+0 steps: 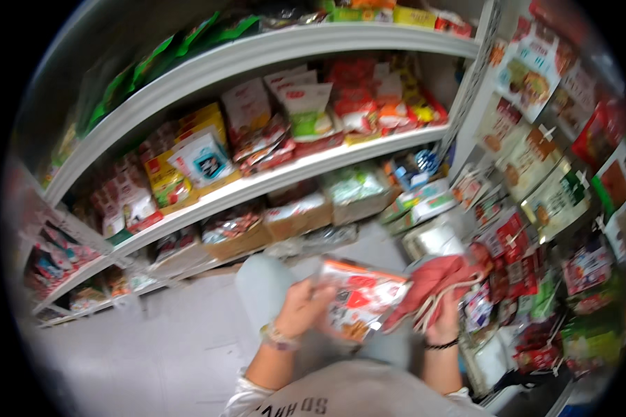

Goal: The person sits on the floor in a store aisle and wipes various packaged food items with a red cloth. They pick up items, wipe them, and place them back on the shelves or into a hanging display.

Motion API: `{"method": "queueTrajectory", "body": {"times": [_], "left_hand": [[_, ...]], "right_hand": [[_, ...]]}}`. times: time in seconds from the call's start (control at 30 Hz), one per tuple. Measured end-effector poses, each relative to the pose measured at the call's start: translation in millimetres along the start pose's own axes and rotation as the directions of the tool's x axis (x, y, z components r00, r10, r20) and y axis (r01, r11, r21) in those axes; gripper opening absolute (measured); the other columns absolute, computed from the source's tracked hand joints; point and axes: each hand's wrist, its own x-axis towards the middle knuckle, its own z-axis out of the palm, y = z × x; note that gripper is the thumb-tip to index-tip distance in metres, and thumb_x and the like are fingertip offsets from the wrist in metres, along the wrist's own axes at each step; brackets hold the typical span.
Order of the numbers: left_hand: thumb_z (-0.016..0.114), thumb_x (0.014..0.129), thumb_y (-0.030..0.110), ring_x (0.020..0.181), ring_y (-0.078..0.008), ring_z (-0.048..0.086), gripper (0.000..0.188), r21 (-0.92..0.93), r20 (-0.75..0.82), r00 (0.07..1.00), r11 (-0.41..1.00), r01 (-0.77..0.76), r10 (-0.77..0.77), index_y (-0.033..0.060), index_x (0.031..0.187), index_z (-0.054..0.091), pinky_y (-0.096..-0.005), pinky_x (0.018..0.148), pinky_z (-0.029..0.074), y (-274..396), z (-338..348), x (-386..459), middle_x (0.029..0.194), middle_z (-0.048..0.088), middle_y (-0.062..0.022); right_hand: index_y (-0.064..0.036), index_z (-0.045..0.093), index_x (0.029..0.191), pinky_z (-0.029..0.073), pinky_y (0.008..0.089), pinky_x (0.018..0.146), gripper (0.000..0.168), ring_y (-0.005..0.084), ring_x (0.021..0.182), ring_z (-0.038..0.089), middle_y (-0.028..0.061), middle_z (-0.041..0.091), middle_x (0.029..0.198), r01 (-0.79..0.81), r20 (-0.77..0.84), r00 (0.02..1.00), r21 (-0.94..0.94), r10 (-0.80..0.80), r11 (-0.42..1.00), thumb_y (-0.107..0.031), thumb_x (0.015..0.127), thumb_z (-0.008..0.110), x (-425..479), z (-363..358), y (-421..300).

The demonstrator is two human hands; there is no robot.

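A white and orange-red snack packet [362, 297] is held at its left edge by my left hand [305, 307], above my lap. My right hand [446, 318] holds a red cloth with a pale cord [438, 286], bunched up so that it hides part of the fingers. The cloth lies close against the packet's right edge; whether they touch I cannot tell. Both hands are a little blurred.
White metal shelves [292, 167] with packaged snacks curve across the front. Open cardboard boxes [297, 216] of packets stand on the lowest level. Hanging snack bags [552, 193] crowd the right side, close to my right hand. Pale floor [161, 354] shows at left.
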Motion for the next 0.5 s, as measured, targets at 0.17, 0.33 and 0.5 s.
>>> {"method": "queueTrajectory", "body": {"times": [0.17, 0.33, 0.5], "left_hand": [[0.048, 0.084, 0.013, 0.065, -0.0055, 0.050, 0.011, -0.337, -0.565, 0.824, 0.900, -0.277, 0.042, 0.0037, 0.090, 0.050, -0.0200, 0.056, 0.041, -35, 32, 38, 0.079, 0.054, -0.0003], [0.045, 0.086, 0.026, 0.075, -0.0115, 0.055, 0.022, -0.871, -0.213, 0.950, 0.485, -0.078, -0.230, 0.0055, 0.092, 0.051, -0.0217, 0.064, 0.045, -22, 9, 53, 0.082, 0.056, -0.0040], [0.052, 0.081, 0.026, 0.110, -0.0166, 0.041, 0.054, -0.906, 0.175, 0.984, 0.391, 0.161, 0.002, 0.0102, 0.127, 0.030, -0.0311, 0.090, 0.034, -122, 11, 42, 0.124, 0.038, -0.0036]], "right_hand": [[-0.010, 0.016, 0.131, 0.030, 0.0325, 0.094, 0.055, 0.0175, 0.116, 0.031, 0.0052, 0.025, 0.132, -0.702, 0.625, 0.709, 0.583, 0.327, 0.408, -0.032, 0.087, 0.040, 1, 24, 86], [-0.006, 0.028, 0.122, 0.036, 0.0391, 0.089, 0.043, 0.0257, 0.108, 0.041, 0.0129, 0.043, 0.113, -0.056, 0.103, 0.991, -0.223, 0.081, 0.973, -0.019, 0.085, 0.046, 30, 39, 85], [-0.007, 0.028, 0.125, 0.039, 0.0357, 0.085, 0.048, 0.0230, 0.105, 0.046, 0.0116, 0.044, 0.114, -0.245, 0.147, 0.934, -0.396, 0.325, 0.885, -0.027, 0.085, 0.047, 56, 23, 97]]}}
